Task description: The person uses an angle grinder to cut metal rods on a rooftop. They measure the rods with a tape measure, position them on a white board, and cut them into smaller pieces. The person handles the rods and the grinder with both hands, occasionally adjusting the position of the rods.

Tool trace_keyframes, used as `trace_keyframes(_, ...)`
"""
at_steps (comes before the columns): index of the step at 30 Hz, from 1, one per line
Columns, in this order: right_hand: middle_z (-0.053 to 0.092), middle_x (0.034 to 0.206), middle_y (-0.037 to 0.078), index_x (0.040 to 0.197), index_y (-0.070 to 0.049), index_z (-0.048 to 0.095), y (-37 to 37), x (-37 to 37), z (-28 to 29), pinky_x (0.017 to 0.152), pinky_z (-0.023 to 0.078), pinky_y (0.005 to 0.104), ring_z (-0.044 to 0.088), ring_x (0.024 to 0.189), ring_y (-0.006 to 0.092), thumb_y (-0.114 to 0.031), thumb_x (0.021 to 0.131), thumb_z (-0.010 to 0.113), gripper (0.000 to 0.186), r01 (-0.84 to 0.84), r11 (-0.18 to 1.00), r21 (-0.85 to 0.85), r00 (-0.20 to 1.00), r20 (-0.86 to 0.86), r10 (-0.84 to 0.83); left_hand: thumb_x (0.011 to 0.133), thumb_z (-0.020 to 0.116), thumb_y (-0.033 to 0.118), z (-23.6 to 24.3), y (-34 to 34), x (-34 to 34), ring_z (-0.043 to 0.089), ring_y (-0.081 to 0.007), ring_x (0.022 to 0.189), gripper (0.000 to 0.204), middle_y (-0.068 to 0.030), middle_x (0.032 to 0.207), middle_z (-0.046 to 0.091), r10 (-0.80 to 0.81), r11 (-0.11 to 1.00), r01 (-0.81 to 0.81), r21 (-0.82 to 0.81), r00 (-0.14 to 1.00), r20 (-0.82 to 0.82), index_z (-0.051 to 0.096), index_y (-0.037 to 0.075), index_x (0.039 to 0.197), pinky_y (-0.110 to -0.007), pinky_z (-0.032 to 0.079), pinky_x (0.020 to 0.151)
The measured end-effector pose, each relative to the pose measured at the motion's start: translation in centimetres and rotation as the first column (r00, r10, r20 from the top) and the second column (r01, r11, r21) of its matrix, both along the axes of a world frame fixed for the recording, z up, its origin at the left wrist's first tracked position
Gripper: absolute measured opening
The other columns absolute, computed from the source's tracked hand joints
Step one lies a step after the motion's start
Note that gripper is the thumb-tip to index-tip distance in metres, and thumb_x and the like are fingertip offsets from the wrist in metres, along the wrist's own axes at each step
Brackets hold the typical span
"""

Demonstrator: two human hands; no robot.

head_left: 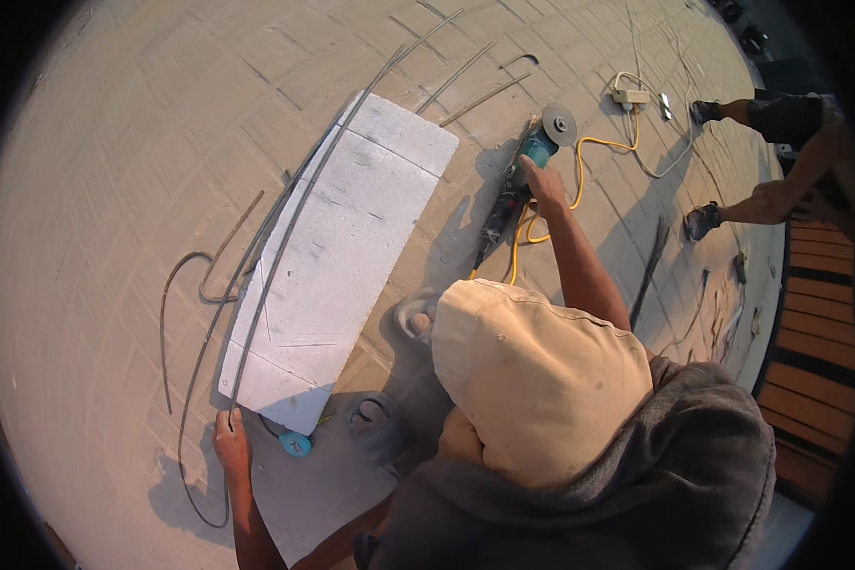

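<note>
A long white lightweight block [337, 252] lies on the paved ground. A long thin steel rod [285, 237] runs along its left edge, and my left hand [230, 443] is closed on the rod's near end at the block's near corner. My right hand [543, 182] reaches out to the right of the block and rests on the body of a teal angle grinder [532, 157] that lies on the pavement, its disc [560, 124] pointing away. Whether the fingers wrap the grinder fully is hard to tell. My beige cap and grey top fill the lower middle.
A yellow cable [579, 171] loops from the grinder toward a white power strip [630, 96]. A small blue tape measure [295, 444] lies by the block's near corner. Bent rods [185, 285] lie at left, straight ones [465, 81] beyond. Another person's feet [703, 220] and a wooden bench [817, 313] are at right.
</note>
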State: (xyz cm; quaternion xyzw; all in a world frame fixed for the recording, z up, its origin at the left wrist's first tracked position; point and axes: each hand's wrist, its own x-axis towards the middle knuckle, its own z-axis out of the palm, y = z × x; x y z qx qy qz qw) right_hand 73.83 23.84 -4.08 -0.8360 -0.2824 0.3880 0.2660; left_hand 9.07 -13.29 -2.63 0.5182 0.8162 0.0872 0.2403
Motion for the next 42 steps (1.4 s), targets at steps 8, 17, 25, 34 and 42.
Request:
trace_keyframes(8,0.049,0.132,0.025,0.135,0.001,0.049,2.5,-6.9,5.9,0.102,0.043,0.0472,0.048,0.125,0.0398,-0.04,0.088,0.069,0.066,-0.706,0.674,0.217,0.512,0.814,0.274,0.102,0.052,0.026,0.6,0.5,-0.9,0.057,-0.0457,0.073,0.034,-0.0243,0.078,0.059,-0.074,0.996,0.077,0.043,0.995,-0.072,0.056,-0.003,0.084,-0.052,0.044,0.069)
trace_keyframes(17,0.047,0.148,0.014,0.141,-0.014,0.053,19.6,-21.3,6.8,0.112,0.034,0.047,0.044,0.138,0.031,-0.056,0.091,0.057,0.065,-0.962,-0.098,-0.254,-0.265,0.799,0.54,0.1,0.055,0.032,4.6,2.6,-3.9,0.062,-0.0493,0.083,0.039,-0.0301,0.082,0.063,0.001,1.0,0.002,0.026,0.994,-0.112,0.062,-0.006,0.091,-0.052,0.046,0.071)
trace_keyframes(25,0.07,0.098,0.011,0.104,-0.007,0.069,21.6,-22.9,9.3,0.082,0.049,0.0403,0.065,0.092,0.0281,-0.06,0.087,0.063,0.055,-0.823,-0.256,-0.507,-0.481,0.381,0.79,0.1,0.054,0.025,7.7,2.1,-7.0,0.056,-0.0468,0.072,0.034,-0.0268,0.073,0.057,-0.089,0.993,0.101,0.061,0.98,-0.176,0.056,-0.003,0.082,-0.052,0.041,0.065)
trace_keyframes(34,0.067,0.084,0.018,0.092,-0.006,0.062,17.9,-23.1,12.5,0.077,0.05,0.05,0.066,0.085,0.0378,-0.057,0.098,0.047,0.053,-0.853,-0.275,-0.444,-0.512,0.604,0.611,0.099,0.055,0.026,6.6,-1.7,-10.7,0.059,-0.0466,0.079,0.032,-0.0266,0.077,0.06,-0.038,0.979,0.11,0.173,0.927,-0.373,0.057,-0.002,0.083,-0.054,0.044,0.071)
trace_keyframes(42,0.068,0.085,0.018,0.092,-0.007,0.061,16.5,-22.8,13.3,0.077,0.05,0.0492,0.066,0.087,0.0383,-0.051,0.1,0.048,0.046,-0.897,-0.203,-0.392,-0.438,0.736,0.515,0.1,0.052,0.034,7.7,0.0,-10.9,0.061,-0.0461,0.081,0.037,-0.0246,0.082,0.064,-0.008,0.972,0.105,0.211,0.908,-0.418,0.059,0.001,0.084,-0.053,0.047,0.072)
